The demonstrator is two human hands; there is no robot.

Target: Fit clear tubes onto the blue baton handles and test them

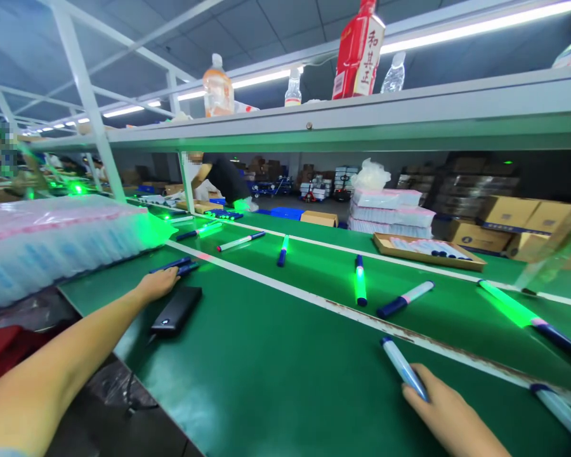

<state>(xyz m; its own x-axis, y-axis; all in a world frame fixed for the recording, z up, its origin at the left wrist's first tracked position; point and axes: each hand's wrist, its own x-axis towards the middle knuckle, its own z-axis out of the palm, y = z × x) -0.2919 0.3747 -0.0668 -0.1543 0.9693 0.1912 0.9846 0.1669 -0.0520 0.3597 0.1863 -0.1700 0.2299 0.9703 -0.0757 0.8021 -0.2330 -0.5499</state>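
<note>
My right hand [440, 403] is closed around the lower end of an unlit light stick [402, 365], which has a clear tube and dark blue ends. Its far end points up and left, over the green table. At the left, my left hand [158, 285] has its fingers closed at a pair of dark blue tubes [181, 266] lying together; the fingertips are partly hidden. A black power bank [177, 310] lies just right of that hand, with a cable at its near end.
Several light sticks lie beyond the white strip [309, 295], including a lit green one [360, 279]. Another unlit stick [559, 409] is at the right edge. Bagged white tubes [66, 244] stand at left, a cardboard tray [428, 254] behind. A shelf [309, 127] with bottles spans overhead.
</note>
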